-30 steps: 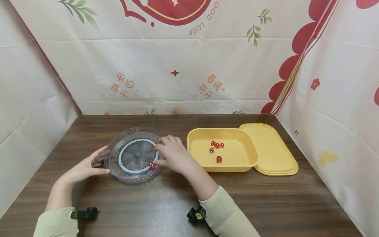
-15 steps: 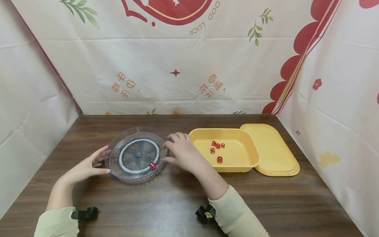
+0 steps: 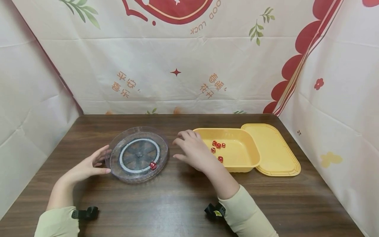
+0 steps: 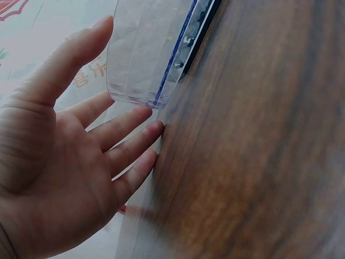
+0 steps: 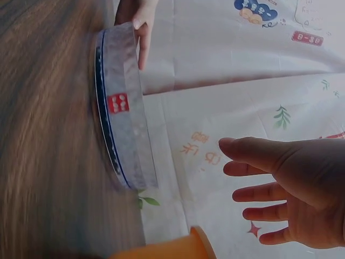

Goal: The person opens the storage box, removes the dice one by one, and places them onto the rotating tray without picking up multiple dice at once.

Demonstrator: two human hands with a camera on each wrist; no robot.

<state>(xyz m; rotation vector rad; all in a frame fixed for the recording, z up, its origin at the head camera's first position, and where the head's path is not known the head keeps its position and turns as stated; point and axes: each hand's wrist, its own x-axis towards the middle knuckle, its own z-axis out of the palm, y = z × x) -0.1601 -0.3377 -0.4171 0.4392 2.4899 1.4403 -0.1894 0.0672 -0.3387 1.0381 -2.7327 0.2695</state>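
A round clear plastic container (image 3: 139, 177) with a white ring on its base stands at the left of the table. One red die (image 3: 153, 165) lies inside it, near the front right. My left hand (image 3: 86, 168) is at the container's left wall, fingers spread and nearly straight; in the left wrist view its fingertips (image 4: 141, 112) are right at the rim. My right hand (image 3: 192, 149) hovers between the container and a yellow box (image 3: 242, 154), fingers loosely bent, holding nothing. Several red dice (image 3: 218, 145) lie in the yellow box, partly behind my right hand.
A yellow lid (image 3: 278, 151) lies to the right of the yellow box, partly under its edge. Dark wood table (image 3: 142, 207); printed white cloth (image 3: 154, 56) hangs behind and at both sides. Each wrist wears a black camera (image 3: 214, 210).
My right hand has let go of the die, leaving it in the clear container, and has moved right toward the yellow box. The left hand has stayed at the container's left side.
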